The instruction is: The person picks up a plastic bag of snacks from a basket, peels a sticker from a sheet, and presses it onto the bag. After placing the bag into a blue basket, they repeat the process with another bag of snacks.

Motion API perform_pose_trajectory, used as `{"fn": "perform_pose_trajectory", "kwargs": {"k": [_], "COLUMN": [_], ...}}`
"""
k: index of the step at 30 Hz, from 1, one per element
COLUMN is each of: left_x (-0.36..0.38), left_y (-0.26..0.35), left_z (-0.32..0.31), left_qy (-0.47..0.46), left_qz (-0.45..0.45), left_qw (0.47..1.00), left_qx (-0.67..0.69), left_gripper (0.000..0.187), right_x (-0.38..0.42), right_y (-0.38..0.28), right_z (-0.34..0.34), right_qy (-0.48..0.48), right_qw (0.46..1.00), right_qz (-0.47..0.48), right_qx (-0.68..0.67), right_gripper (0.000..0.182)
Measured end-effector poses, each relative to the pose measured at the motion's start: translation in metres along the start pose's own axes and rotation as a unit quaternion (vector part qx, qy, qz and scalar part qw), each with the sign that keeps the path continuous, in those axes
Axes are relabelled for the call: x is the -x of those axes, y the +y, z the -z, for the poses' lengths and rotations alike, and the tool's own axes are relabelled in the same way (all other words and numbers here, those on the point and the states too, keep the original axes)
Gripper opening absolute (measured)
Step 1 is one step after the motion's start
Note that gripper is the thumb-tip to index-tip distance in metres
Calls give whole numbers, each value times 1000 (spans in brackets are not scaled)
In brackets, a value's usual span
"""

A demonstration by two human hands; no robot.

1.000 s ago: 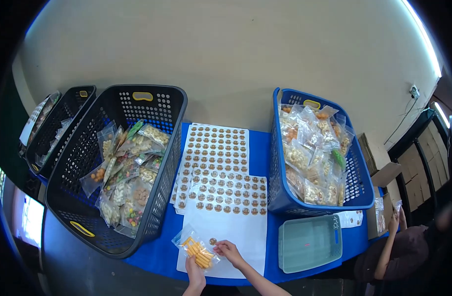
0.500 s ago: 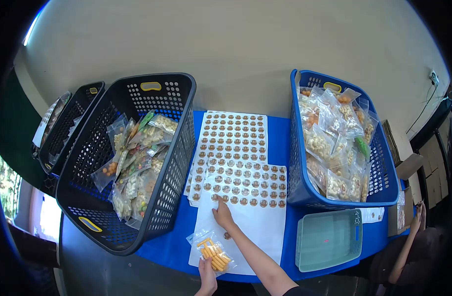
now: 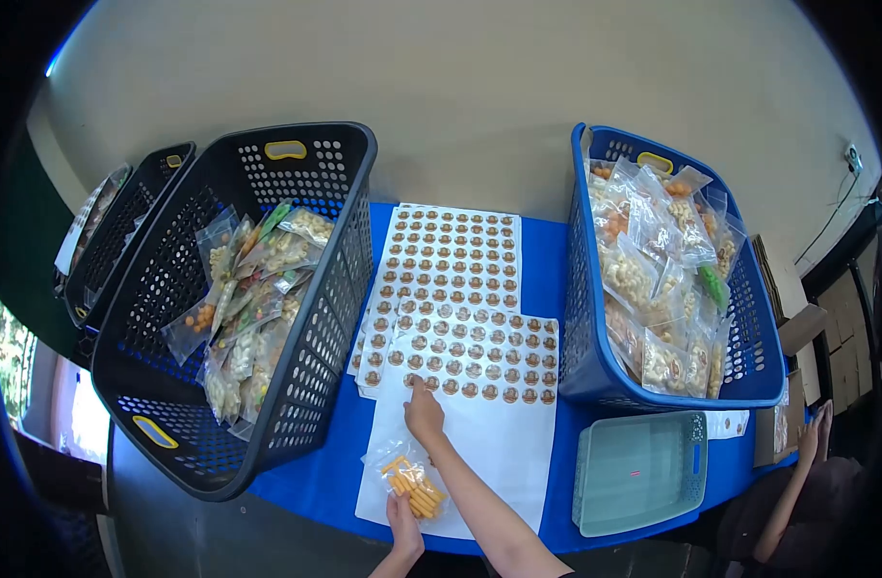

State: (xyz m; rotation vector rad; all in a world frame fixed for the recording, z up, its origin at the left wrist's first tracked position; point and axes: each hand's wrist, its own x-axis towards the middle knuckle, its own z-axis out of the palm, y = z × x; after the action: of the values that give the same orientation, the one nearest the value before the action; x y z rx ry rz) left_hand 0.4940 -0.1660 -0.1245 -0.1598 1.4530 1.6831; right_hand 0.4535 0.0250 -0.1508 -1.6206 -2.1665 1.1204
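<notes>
My left hand (image 3: 403, 525) grips a clear plastic bag of orange stick-shaped snacks (image 3: 414, 489) near the table's front edge, over the white lower part of a sticker sheet. My right hand (image 3: 425, 416) reaches onto that sticker sheet (image 3: 475, 429). Its index finger is stretched out and touches the left end of the lowest row of round brown stickers, with the thumb apart from it. Whether a sticker has lifted under the fingertip is too small to tell. More sticker sheets (image 3: 453, 252) lie beneath and behind.
A dark grey basket (image 3: 311, 352) on the left and a blue basket (image 3: 578, 318) on the right hold many snack bags. A pale green tray (image 3: 638, 477) sits at front right. Another person's hands (image 3: 817, 433) show at far right by cardboard boxes (image 3: 802, 328). A blue cloth (image 3: 335, 482) covers the table.
My right hand has shifted slightly left and up along the lowest sticker row. The bag in my left hand stays in nearly the same place. The camera view has moved a little.
</notes>
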Motion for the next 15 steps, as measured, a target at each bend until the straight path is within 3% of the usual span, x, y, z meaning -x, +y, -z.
{"fn": "perform_pose_trajectory", "kwargs": {"k": [3,12,15], "left_x": [-7,-40,-40], "left_y": [-5,-16,-26], "left_z": [4,19,16], "left_qy": [6,-52,-53], "left_qz": [-26,-172,-207], "left_qw": [1000,970,964], "left_qx": [14,-163,-157], "left_gripper": [24,19,18], "right_x": [-1,-6,-6], "right_y": [1,-2,-1], "right_z": [-2,-1,0], "right_qy": [16,-20,-14], "right_qw": [1000,1000,1000], "right_qz": [-3,-18,-20], "right_qx": [-20,11,-4], "right_gripper": [56,61,63]}}
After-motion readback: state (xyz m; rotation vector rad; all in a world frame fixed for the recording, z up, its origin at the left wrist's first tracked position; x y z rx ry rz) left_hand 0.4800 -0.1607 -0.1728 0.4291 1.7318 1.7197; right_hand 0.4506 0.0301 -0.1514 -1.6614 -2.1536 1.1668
